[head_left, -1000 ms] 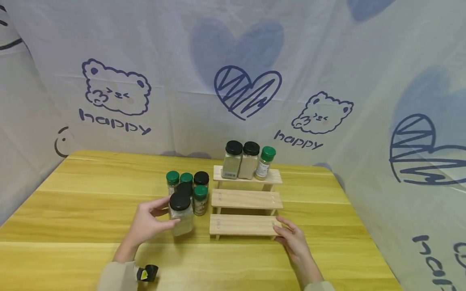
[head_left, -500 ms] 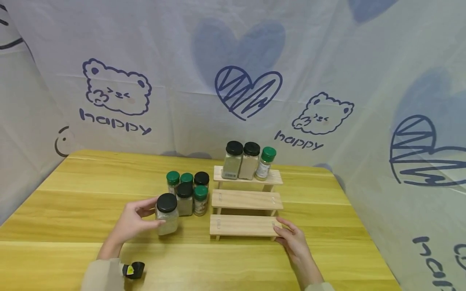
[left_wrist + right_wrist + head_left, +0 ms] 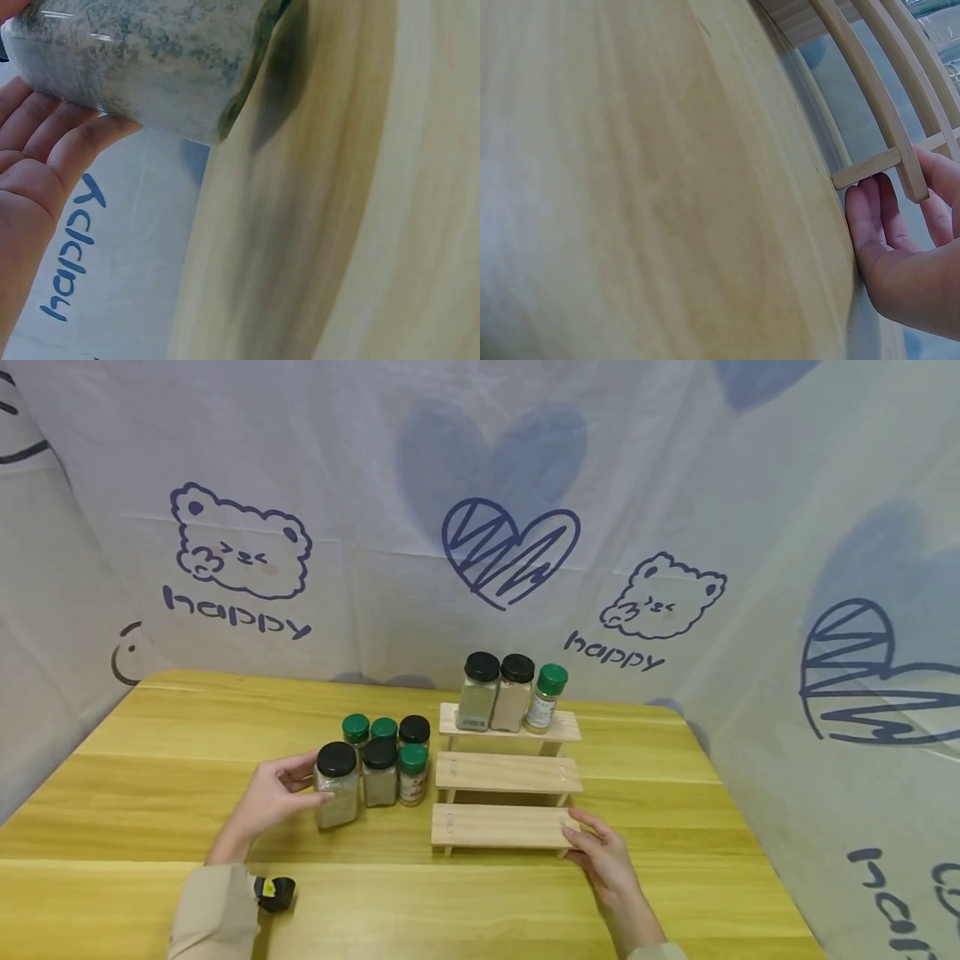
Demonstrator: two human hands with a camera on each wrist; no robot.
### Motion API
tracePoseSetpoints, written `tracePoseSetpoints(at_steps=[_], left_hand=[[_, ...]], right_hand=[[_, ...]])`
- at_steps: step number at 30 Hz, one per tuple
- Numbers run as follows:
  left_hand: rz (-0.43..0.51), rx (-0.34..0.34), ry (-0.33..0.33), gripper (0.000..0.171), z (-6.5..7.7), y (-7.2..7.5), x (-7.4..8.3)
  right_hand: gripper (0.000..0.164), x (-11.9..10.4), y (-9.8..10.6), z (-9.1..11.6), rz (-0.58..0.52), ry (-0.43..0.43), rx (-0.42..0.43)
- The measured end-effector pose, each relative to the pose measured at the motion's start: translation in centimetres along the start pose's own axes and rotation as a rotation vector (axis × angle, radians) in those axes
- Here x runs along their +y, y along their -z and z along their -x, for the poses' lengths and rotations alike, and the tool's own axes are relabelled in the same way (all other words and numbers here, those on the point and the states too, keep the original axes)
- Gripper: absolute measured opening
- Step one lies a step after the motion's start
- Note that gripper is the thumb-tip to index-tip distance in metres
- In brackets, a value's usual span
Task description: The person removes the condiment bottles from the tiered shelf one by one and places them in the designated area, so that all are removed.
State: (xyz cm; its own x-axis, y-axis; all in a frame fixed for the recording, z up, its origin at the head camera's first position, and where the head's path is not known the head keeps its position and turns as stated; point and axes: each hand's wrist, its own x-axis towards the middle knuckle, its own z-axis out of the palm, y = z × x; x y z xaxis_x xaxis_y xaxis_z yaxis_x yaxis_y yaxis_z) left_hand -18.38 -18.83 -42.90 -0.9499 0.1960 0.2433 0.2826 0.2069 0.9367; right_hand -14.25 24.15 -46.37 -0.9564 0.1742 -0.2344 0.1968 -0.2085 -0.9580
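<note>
My left hand [image 3: 273,797] holds a clear spice jar [image 3: 337,806] with a black lid, upright at the left front of a cluster of spice jars. In the left wrist view, fingers [image 3: 97,139] curl along the side of the jar [image 3: 142,67], and its shadow falls on the table. At the right, my right hand [image 3: 603,856] grips the end of the lowest step of a three-step wooden rack [image 3: 502,825]. The right wrist view has that hand [image 3: 907,247] around the board's end, thumb and fingers on either side, by a short leg [image 3: 866,168].
On the top step stand two black-lidded jars [image 3: 477,703] and a smaller green-lidded one [image 3: 543,706]. Several black- and green-lidded jars [image 3: 380,783] cluster left of the rack. A printed cloth [image 3: 360,527] hangs behind the wooden table [image 3: 420,910].
My left hand carried the black-lidded jar left, away from in front of the cluster, then slightly back toward the jars' left side. The right hand stayed on the rack.
</note>
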Motion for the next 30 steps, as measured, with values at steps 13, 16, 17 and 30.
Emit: tracePoseSetpoints(at_steps=[13, 16, 17, 30], left_hand=[[0.004, -0.015, 0.031, 0.062, -1.2, 0.6, -0.9], [-0.02, -0.017, 0.028, 0.061, -1.4, 0.7, -1.1], [-0.03, -0.021, 0.027, 0.06, -1.5, 0.7, -1.1], [-0.036, -0.162, 0.05, 0.062, -1.8, 1.2, -0.7]], right_hand=[[0.04, 0.0, -0.1, 0.0, 0.008, -0.003, -0.023], [0.038, 0.0, 0.0, 0.1, 0.013, -0.007, -0.025], [0.037, 0.0, 0.0, 0.1, 0.014, -0.006, -0.024], [0.033, 0.2, 0.2, 0.0, 0.005, 0.006, -0.024]])
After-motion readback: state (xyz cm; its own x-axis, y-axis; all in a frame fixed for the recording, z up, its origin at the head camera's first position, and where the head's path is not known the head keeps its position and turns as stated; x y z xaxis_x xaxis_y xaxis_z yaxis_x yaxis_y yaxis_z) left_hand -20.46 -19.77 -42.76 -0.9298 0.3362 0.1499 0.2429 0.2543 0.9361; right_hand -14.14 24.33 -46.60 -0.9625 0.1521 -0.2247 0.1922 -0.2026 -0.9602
